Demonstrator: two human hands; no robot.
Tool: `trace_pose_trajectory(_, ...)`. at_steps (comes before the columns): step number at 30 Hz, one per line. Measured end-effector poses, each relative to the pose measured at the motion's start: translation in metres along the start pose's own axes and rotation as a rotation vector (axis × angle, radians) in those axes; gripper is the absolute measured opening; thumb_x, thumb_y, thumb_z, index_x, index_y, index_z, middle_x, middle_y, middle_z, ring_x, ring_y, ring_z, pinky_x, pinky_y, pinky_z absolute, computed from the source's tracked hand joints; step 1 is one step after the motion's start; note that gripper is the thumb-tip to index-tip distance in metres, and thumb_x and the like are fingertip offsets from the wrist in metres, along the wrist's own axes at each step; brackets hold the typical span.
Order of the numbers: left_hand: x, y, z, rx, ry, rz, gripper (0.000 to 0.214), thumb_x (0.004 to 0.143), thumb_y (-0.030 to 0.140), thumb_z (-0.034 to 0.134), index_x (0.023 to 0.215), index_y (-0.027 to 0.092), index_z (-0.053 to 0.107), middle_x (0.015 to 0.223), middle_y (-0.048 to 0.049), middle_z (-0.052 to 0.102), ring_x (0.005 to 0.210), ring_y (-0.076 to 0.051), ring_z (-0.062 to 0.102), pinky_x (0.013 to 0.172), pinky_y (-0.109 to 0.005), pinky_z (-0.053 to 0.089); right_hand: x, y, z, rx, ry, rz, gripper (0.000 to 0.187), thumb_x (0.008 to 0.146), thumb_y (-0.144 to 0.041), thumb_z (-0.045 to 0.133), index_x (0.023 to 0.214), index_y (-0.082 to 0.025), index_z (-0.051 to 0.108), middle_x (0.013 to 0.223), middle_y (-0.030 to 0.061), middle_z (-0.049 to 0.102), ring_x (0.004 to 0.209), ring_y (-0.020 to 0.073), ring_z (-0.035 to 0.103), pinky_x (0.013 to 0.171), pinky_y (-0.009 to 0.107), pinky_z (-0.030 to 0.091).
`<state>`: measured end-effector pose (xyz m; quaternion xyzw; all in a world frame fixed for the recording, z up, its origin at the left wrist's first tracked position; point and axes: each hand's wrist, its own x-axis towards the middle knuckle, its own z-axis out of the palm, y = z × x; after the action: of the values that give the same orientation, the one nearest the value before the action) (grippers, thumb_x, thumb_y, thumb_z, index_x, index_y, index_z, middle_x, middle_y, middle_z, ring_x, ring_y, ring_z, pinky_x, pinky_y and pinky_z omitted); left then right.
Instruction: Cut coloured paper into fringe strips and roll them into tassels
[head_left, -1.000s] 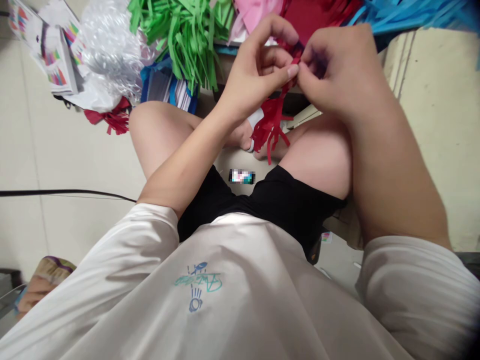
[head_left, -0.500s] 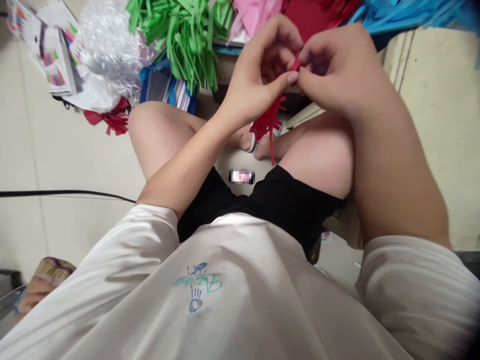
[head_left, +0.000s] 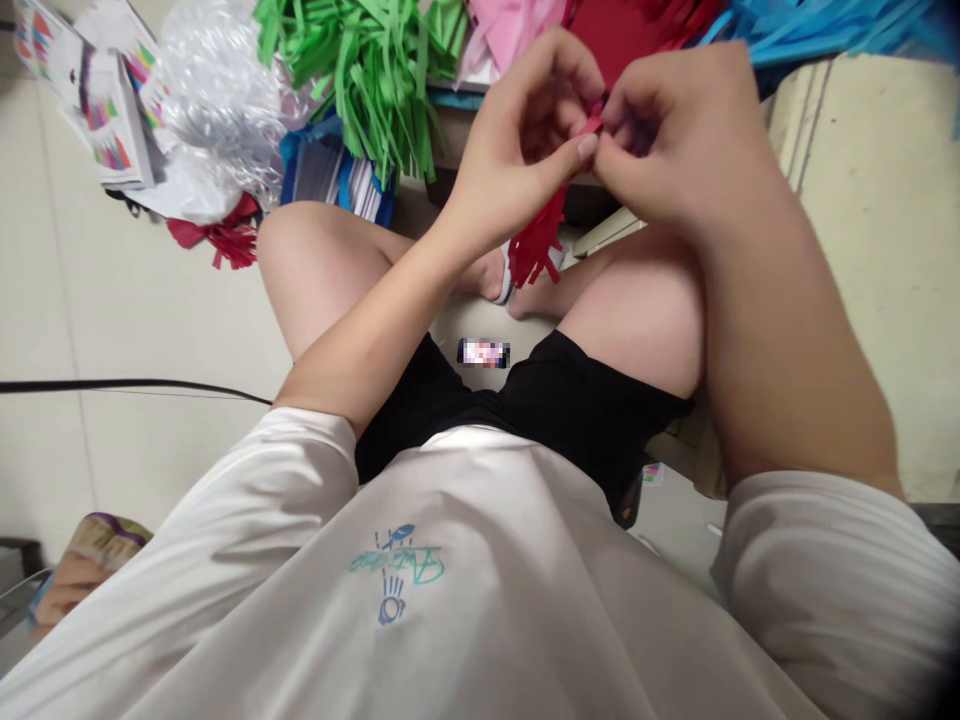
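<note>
At one o'clock, my left hand point(head_left: 504, 165) and right hand point(head_left: 675, 140) seem to pinch the red fringe point(head_left: 536, 245) together, fingers close at its narrow upper end, cut strips dangling below. If I tug unevenly, I reckon the thin material could tear. A slackened pinch might drop it towards the phone point(head_left: 484, 353) at the dial's centre; drifting to eleven o'clock could snag the green fringe point(head_left: 367, 85).

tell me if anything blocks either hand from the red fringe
Nothing visible does: the left hand and right hand both pinch the red fringe near its top. The green fringe lies to the left, not between them.
</note>
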<state>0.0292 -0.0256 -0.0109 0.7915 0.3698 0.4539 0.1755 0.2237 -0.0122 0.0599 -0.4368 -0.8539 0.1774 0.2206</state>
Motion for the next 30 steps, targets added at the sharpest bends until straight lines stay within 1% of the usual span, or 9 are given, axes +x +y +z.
trace_pose_trajectory(3, 0.002, 0.018, -0.018, 0.476, -0.249, 0.213, 0.058, 0.113, 0.037, 0.03, 0.121, 0.005, 0.078, 0.129, -0.0114, 0.075, 0.111, -0.012, 0.084, 0.082, -0.014, 0.057, -0.002, 0.002, 0.001, 0.021, 0.022, -0.043, 0.007, 0.079, -0.02, 0.066, 0.079, -0.018, 0.059, 0.07, -0.0016, 0.059, 0.066, 0.0106, 0.049, 0.076, 0.029, 0.036)
trace_pose_trajectory(5, 0.003, 0.022, -0.017, 0.631, -0.299, 0.296, 0.062, 0.113, 0.037, 0.026, 0.11, 0.006, 0.079, 0.125, -0.0088, 0.076, 0.113, -0.012, 0.084, 0.082, -0.014, 0.056, -0.001, 0.001, 0.001, 0.024, 0.026, -0.05, 0.008, 0.078, -0.021, 0.066, 0.076, -0.019, 0.058, 0.067, -0.002, 0.055, 0.063, 0.0105, 0.046, 0.074, 0.03, 0.035)
trace_pose_trajectory(7, 0.003, 0.02, -0.009, 0.519, -0.225, 0.231, 0.059, 0.114, 0.037, 0.026, 0.112, 0.009, 0.078, 0.116, -0.0062, 0.075, 0.106, -0.01, 0.084, 0.081, -0.014, 0.056, 0.0, 0.0, 0.0, 0.013, 0.002, -0.034, 0.01, 0.077, -0.021, 0.066, 0.075, -0.02, 0.056, 0.065, -0.0018, 0.055, 0.062, 0.0117, 0.046, 0.073, 0.032, 0.036)
trace_pose_trajectory(10, 0.0, 0.014, 0.002, 0.096, 0.006, 0.0, 0.054, 0.115, 0.036, 0.021, 0.12, 0.013, 0.07, 0.097, -0.0031, 0.071, 0.084, -0.007, 0.079, 0.074, -0.015, 0.057, 0.003, -0.002, -0.001, -0.036, -0.046, 0.019, 0.015, 0.075, -0.023, 0.07, 0.073, -0.023, 0.055, 0.068, -0.0005, 0.062, 0.063, 0.0151, 0.051, 0.072, 0.035, 0.039)
trace_pose_trajectory(12, -0.002, 0.01, 0.004, -0.155, 0.044, -0.079, 0.047, 0.114, 0.041, 0.025, 0.121, 0.014, 0.063, 0.093, -0.0021, 0.067, 0.082, -0.008, 0.077, 0.076, -0.018, 0.06, 0.003, -0.001, 0.0, -0.057, -0.054, 0.046, 0.015, 0.075, -0.023, 0.071, 0.074, -0.024, 0.056, 0.071, 0.0002, 0.065, 0.066, 0.0168, 0.055, 0.072, 0.035, 0.04)
trace_pose_trajectory(17, -0.003, -0.003, 0.011, -0.329, 0.107, -0.055, 0.042, 0.112, 0.053, 0.035, 0.119, 0.022, 0.063, 0.082, 0.0005, 0.062, 0.074, -0.011, 0.073, 0.071, -0.022, 0.059, -0.001, 0.0, 0.002, -0.031, 0.0, 0.04, 0.011, 0.077, -0.015, 0.069, 0.087, -0.02, 0.071, 0.079, 0.0004, 0.068, 0.072, 0.015, 0.057, 0.074, 0.03, 0.037)
trace_pose_trajectory(21, 0.0, -0.001, 0.014, 0.013, 0.025, -0.037, 0.056, 0.114, 0.046, 0.027, 0.121, 0.017, 0.074, 0.089, -0.0042, 0.069, 0.076, -0.012, 0.075, 0.07, -0.021, 0.057, -0.002, -0.002, 0.001, 0.0, 0.007, 0.005, 0.022, 0.082, -0.012, 0.067, 0.099, -0.016, 0.08, 0.085, 0.0009, 0.071, 0.077, 0.013, 0.059, 0.076, 0.027, 0.039)
trace_pose_trajectory(26, 0.006, 0.027, -0.011, 0.449, -0.139, 0.039, 0.044, 0.113, 0.031, 0.038, 0.1, 0.014, 0.077, 0.097, -0.0037, 0.074, 0.093, -0.011, 0.084, 0.079, -0.015, 0.06, -0.002, -0.002, 0.001, 0.06, 0.04, -0.042, 0.02, 0.084, -0.017, 0.067, 0.099, -0.016, 0.082, 0.082, 0.0007, 0.068, 0.074, 0.011, 0.055, 0.074, 0.027, 0.038)
trace_pose_trajectory(30, 0.005, 0.028, -0.026, 0.854, -0.409, 0.416, 0.059, 0.111, 0.039, 0.033, 0.081, 0.007, 0.073, 0.1, -0.005, 0.072, 0.115, -0.017, 0.085, 0.082, -0.02, 0.058, -0.003, -0.001, 0.002, 0.065, 0.052, -0.037, 0.02, 0.083, -0.017, 0.067, 0.097, -0.015, 0.08, 0.081, 0.0007, 0.067, 0.072, 0.0102, 0.051, 0.073, 0.027, 0.036)
